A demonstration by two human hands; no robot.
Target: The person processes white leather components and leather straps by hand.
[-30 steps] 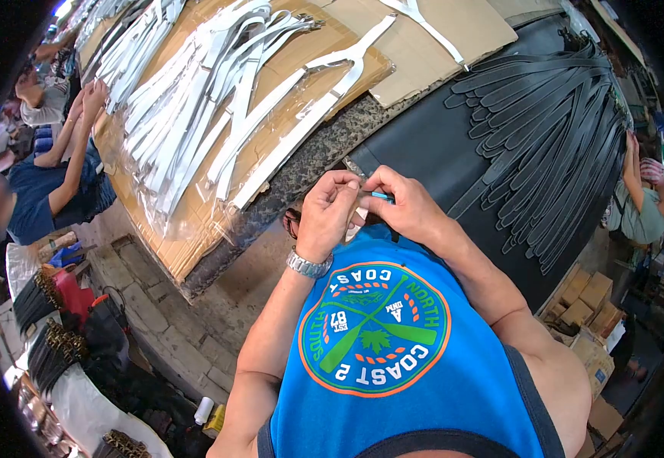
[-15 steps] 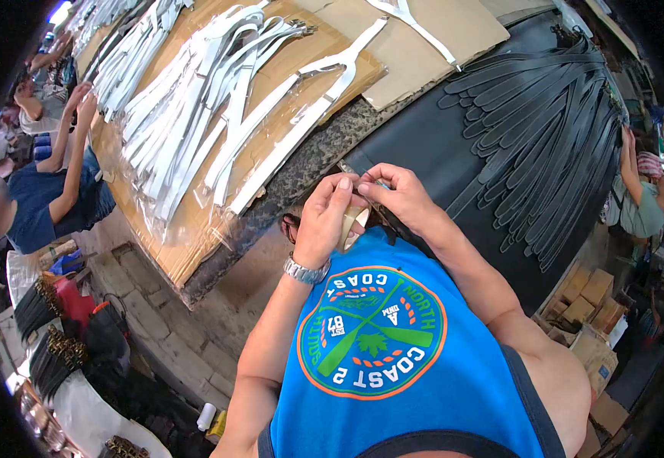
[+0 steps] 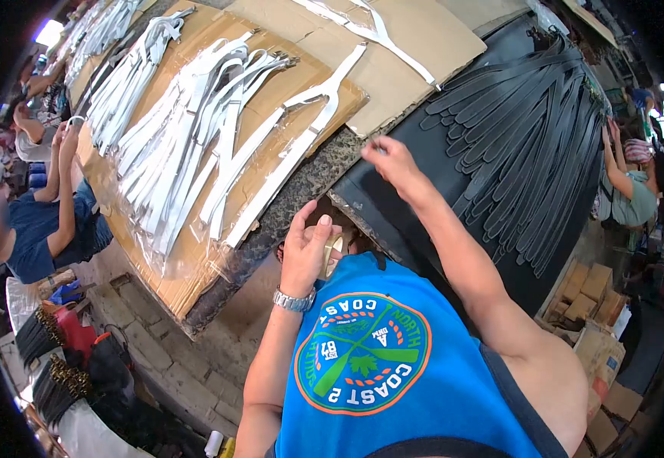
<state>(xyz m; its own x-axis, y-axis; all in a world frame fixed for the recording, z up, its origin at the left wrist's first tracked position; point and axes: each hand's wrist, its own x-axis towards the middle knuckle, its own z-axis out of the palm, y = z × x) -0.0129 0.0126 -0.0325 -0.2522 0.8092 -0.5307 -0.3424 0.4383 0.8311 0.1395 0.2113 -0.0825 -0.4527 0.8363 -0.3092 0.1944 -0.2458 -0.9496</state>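
Note:
My left hand (image 3: 305,248), with a metal watch on its wrist, holds a roll of clear tape (image 3: 335,250) close to my chest. My right hand (image 3: 390,162) is stretched forward and pinches the tape's free end above the near corner of a black sheet (image 3: 416,164). A shiny strip of tape (image 3: 351,212) lies along that sheet's front edge. White Y-shaped straps (image 3: 217,145) lie under plastic film on cardboard (image 3: 195,263) to the left. Black straps (image 3: 530,145) are fanned over the black sheet on the right.
A speckled dark strip of table (image 3: 309,183) shows between cardboard and black sheet. People in blue (image 3: 34,221) sit at the left. Another person (image 3: 630,183) stands at the right edge. Cardboard boxes (image 3: 588,294) are stacked lower right. Bundles of buckled straps (image 3: 57,366) lie on the floor lower left.
My hands were together at the tape roll. My right hand has moved forward and away, drawing tape out, while my left hand dropped back toward my chest with the roll.

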